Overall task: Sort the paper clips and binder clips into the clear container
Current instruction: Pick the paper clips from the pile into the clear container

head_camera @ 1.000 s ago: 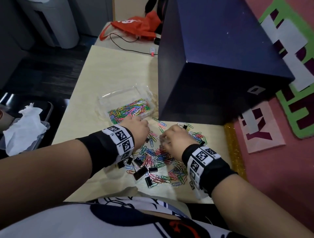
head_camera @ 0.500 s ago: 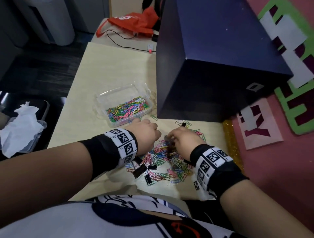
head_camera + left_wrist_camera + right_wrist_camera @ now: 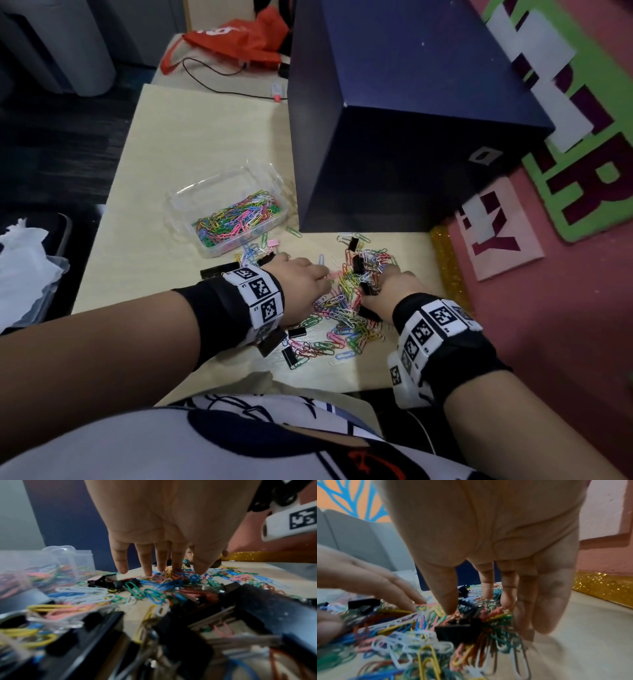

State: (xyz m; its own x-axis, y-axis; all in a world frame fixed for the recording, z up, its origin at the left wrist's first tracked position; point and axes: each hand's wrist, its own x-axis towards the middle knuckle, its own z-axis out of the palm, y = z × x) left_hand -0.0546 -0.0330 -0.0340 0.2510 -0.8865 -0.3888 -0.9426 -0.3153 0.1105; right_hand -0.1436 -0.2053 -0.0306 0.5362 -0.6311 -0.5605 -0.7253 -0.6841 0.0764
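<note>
With the clear container [image 3: 191, 202] near the table's [image 3: 171, 137] left edge, both hands work the mixed heap of paper clips [image 3: 342, 305] and binder clips [image 3: 297, 331] at the near edge. The left hand [image 3: 301, 287] and right hand [image 3: 394, 287] spread straight fingers, holding nothing, probably to rake clips together.

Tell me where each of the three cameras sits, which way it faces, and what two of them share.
Head: worn on the head, faces down at the table, clear container, clip pile; both forearms, left hand, right hand show.
Left wrist: under the wrist, faces along straight fingers toward the container.
Right wrist: faces along its fingers; the left hand intrudes.
Shared: both wrist views show the pile and the dark blue box.
</note>
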